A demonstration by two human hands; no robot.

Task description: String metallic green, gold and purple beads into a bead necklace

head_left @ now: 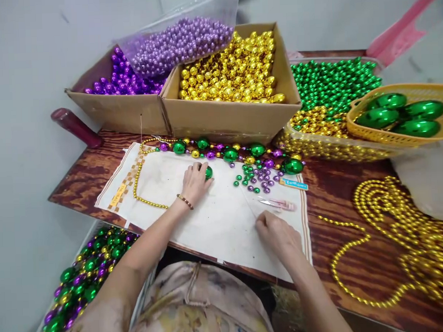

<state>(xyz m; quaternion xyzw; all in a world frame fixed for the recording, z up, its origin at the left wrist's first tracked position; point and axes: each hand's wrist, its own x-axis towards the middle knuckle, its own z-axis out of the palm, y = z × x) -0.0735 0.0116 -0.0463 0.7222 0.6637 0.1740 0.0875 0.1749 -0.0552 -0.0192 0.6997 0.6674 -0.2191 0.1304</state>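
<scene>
My left hand point(195, 182) rests on the white cloth point(216, 219), fingers curled round a green bead point(208, 172). A strand of green, purple and gold beads point(235, 152) lies along the cloth's far edge. My right hand point(276, 234) is closed in a pinch near the cloth's right side, seemingly on a thin thread that I can barely make out. Small loose green and purple beads point(258, 177) lie between the hands, and a small pair of snips point(279, 203) lies just beyond my right hand.
Cardboard boxes of purple beads point(120, 80) and gold beads point(229, 71) stand at the back. A tray of green and gold beads point(328, 92) and a yellow basket of big green baubles point(401, 113) sit right. Gold strands point(394, 237) lie on the wood. A bin of finished strands point(87, 275) sits lower left.
</scene>
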